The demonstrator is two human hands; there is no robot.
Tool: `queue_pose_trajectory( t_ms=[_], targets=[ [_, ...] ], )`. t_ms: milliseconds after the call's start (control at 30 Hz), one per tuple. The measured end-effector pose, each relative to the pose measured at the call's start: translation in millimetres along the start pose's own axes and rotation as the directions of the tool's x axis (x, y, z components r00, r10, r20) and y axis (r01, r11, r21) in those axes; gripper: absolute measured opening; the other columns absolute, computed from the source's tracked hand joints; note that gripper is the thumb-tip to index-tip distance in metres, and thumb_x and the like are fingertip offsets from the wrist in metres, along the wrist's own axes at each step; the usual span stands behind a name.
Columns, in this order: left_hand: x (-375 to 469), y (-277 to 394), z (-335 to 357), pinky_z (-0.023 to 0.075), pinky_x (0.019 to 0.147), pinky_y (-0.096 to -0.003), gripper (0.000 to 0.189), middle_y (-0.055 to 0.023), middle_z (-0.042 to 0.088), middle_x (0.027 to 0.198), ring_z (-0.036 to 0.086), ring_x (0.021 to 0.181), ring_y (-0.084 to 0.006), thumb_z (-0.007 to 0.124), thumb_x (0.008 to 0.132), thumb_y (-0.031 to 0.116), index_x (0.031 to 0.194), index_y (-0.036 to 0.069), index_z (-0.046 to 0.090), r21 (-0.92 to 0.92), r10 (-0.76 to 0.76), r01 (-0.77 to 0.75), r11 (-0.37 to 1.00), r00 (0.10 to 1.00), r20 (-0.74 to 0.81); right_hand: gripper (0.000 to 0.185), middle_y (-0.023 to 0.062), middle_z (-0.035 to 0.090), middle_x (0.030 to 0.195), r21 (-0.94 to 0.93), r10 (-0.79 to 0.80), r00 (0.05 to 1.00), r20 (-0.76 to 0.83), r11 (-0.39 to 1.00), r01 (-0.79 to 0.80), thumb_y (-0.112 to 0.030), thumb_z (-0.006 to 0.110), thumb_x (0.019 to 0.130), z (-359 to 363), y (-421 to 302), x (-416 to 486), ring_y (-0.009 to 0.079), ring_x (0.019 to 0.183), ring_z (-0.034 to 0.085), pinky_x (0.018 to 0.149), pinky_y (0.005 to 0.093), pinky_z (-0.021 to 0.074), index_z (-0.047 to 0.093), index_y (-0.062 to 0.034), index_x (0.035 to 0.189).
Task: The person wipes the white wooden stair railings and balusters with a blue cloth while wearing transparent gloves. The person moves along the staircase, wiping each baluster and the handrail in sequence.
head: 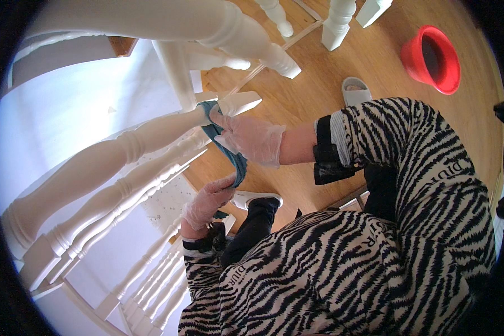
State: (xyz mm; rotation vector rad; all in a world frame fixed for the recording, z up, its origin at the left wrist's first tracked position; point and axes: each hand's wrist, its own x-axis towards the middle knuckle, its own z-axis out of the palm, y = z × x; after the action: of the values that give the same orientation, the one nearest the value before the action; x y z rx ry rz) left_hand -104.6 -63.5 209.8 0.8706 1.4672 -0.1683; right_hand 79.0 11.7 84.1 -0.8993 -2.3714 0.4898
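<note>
A teal cloth (224,147) is looped around the lower end of a white turned baluster (164,130), just above its square foot. My right hand (252,136), in a thin clear glove, pinches the cloth close against the baluster. Lower down, my left hand (210,199), gloved the same way, grips the other end of the cloth. The strip hangs in a curve between both hands. A scrap of it shows below my left hand. The far side of the loop is hidden behind the baluster.
More white balusters (88,218) run along the left, and others (338,21) stand at the top. A red basin (451,63) with dark liquid sits on the wood floor (302,92) at upper right. My slippered feet, one in a white slipper (357,94), rest on the floor.
</note>
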Motion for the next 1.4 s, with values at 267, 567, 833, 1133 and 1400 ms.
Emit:
queue_pose_trajectory(
  t_ms=[267,567,833,1133,1400],
  targets=[
    [7.8,6.6,-10.2,0.026,0.055,-0.0193,0.046,0.0117,0.041,0.075,0.035,0.063,-0.0014,0.056,0.099,0.017,0.144,0.008,0.056,-0.224,0.269,-0.396,0.891,0.855,-0.444,0.038,0.0238,0.068,0.081,0.51,0.09,0.777,0.623,0.706,-0.491,-0.02,0.057,0.096,-21.2,-46.4,-53.0,0.0453,0.073,0.068,0.063,0.0512,0.053,0.047,-0.0033,0.129],
    [-2.5,5.9,-6.6,0.0272,0.057,-0.02,0.038,0.0106,0.045,0.077,0.037,0.065,-0.0021,0.06,0.095,0.016,0.131,0.007,0.067,0.057,-0.018,0.033,0.998,0.968,-0.249,0.034,0.0091,0.059,0.08,0.601,0.307,0.823,0.479,0.569,-0.562,-0.036,0.04,0.11,6.3,-7.2,-19.7,0.0228,0.075,0.058,0.071,0.0386,0.049,0.053,-0.01,0.128],
    [17.2,-0.8,-8.2,0.0365,0.064,-0.0186,0.04,0.0104,0.047,0.082,0.042,0.073,-0.0026,0.057,0.101,0.013,0.14,0.007,0.06,0.006,0.158,-0.164,0.986,0.941,-0.299,0.041,0.0232,0.069,0.104,0.564,0.202,0.697,0.688,0.456,-0.689,-0.035,0.045,0.107,-5.8,-13.0,-33.8,0.0362,0.087,0.065,0.08,0.044,0.0531,0.05,-0.0094,0.138],
    [20.6,13.3,-1.5,0.0303,0.06,-0.0195,0.045,0.0104,0.045,0.082,0.038,0.069,-0.0026,0.058,0.099,0.01,0.143,0.007,0.057,-0.068,0.211,-0.253,0.965,0.904,-0.373,0.04,0.0229,0.069,0.104,0.646,0.035,0.811,0.585,0.584,-0.492,-0.032,0.047,0.106,21.2,-15.6,-37.0,0.038,0.089,0.067,0.079,0.0474,0.0532,0.054,-0.011,0.14],
    [0.9,8.1,2.1,0.0297,0.06,-0.0205,0.04,0.0094,0.043,0.078,0.037,0.068,-0.0035,0.059,0.095,0.013,0.134,0.003,0.062,-0.076,0.141,-0.149,0.986,0.986,-0.092,0.044,0.016,0.066,0.082,0.606,0.264,0.862,0.432,0.623,-0.494,-0.039,0.054,0.103,2.9,10.2,-21.3,0.0306,0.077,0.066,0.073,0.0472,0.0522,0.058,-0.0073,0.133]
  ],
)
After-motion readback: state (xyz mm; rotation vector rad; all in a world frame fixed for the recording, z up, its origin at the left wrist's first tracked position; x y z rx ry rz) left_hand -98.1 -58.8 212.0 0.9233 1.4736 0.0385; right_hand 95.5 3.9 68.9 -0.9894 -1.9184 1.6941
